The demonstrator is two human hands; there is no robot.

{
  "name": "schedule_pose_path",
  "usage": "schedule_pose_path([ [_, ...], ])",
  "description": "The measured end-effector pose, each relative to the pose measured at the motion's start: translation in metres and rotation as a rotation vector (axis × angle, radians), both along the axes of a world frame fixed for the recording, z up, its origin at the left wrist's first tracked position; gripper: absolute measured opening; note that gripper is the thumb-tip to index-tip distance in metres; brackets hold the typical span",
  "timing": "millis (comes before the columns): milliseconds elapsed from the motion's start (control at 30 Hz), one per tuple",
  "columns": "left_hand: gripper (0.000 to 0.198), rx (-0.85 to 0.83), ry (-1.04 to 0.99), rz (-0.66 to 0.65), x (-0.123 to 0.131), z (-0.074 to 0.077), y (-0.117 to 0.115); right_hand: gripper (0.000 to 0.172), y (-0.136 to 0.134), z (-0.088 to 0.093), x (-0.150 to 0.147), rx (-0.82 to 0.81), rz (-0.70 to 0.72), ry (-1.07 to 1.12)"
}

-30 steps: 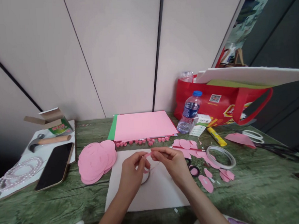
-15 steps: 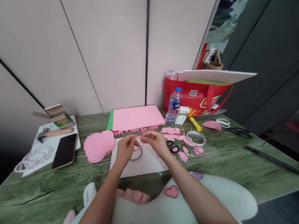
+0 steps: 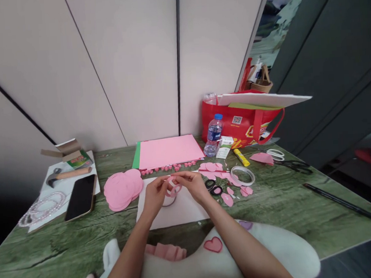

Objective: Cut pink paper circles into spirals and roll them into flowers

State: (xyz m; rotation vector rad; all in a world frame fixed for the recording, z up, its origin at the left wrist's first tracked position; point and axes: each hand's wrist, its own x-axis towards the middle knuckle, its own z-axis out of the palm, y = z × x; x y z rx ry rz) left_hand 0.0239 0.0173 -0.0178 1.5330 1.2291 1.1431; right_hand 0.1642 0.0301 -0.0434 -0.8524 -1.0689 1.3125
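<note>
My left hand [image 3: 155, 193] and my right hand [image 3: 191, 184] meet above a white sheet [image 3: 174, 211] on the green table [image 3: 53, 245]. Both pinch a curled pink paper strip [image 3: 173, 188] between their fingertips, and the strip forms a loop between them. A ring-shaped object lies on the white sheet just under my left hand, partly hidden. A pile of pink paper circles [image 3: 123, 189] lies left of my left hand. Cut pink petals [image 3: 227, 197] lie right of my right hand.
Pink card on green card [image 3: 169, 150] lies at the back with a row of small pink rolls [image 3: 168, 168]. Tape roll [image 3: 242, 175], glue stick [image 3: 241, 156], bottle [image 3: 213, 135], red bag [image 3: 244, 124], scissors [image 3: 293, 165], pencil [image 3: 339, 201] at right. Phone [image 3: 80, 196], hammer [image 3: 66, 174], beads [image 3: 42, 205], box [image 3: 74, 154] at left.
The camera has pulled back and tilted, showing more of the table and a white plush on my lap. My hands stay together on the strip, which now curls into a loop.
</note>
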Motion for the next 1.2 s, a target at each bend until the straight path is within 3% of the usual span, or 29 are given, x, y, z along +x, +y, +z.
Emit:
schedule_pose_path([
  [433,0.024,-0.053,0.019,-0.013,-0.001,-0.009,0.007,0.016,0.007,-0.005,-0.001,-0.051,-0.064,-0.009],
  [733,0.023,-0.067,0.01,0.003,-0.005,-0.009,0.009,0.02,0.005,0.002,0.0,-0.086,0.034,-0.016],
  [1200,0.022,-0.102,0.029,0.014,-0.003,-0.005,0.008,0.015,0.005,0.004,0.0,-0.13,-0.087,-0.005],
])
